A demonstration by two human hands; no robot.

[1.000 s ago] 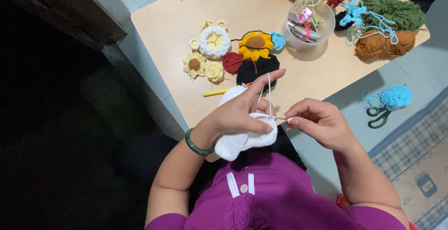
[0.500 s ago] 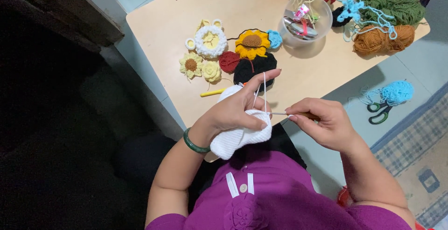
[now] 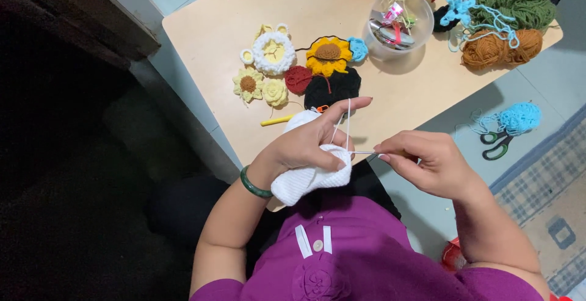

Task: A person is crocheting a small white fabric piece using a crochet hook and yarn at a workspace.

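My left hand (image 3: 308, 142) grips a white crocheted piece (image 3: 305, 179) just above my lap, with a white yarn strand (image 3: 348, 121) running over its raised forefinger. My right hand (image 3: 427, 160) pinches a thin crochet hook (image 3: 364, 152) whose tip meets the white piece. Both hands hover at the near edge of the light wooden table (image 3: 213, 38). A green bangle (image 3: 253, 185) circles my left wrist.
Crocheted flowers lie on the table: a yellow sunflower (image 3: 328, 55), a white-and-yellow round (image 3: 273, 52), a red one (image 3: 298, 79), a black one (image 3: 332, 87). A clear bowl (image 3: 397, 29) holds small tools. Green (image 3: 513, 2) and brown yarn (image 3: 497, 47) lie at right. Scissors (image 3: 495, 144) and blue yarn (image 3: 519, 118) are on the floor.
The hands hold nearly the same pose; the hook has shifted slightly against the white piece. The view has moved a little, nothing was picked up or let go.
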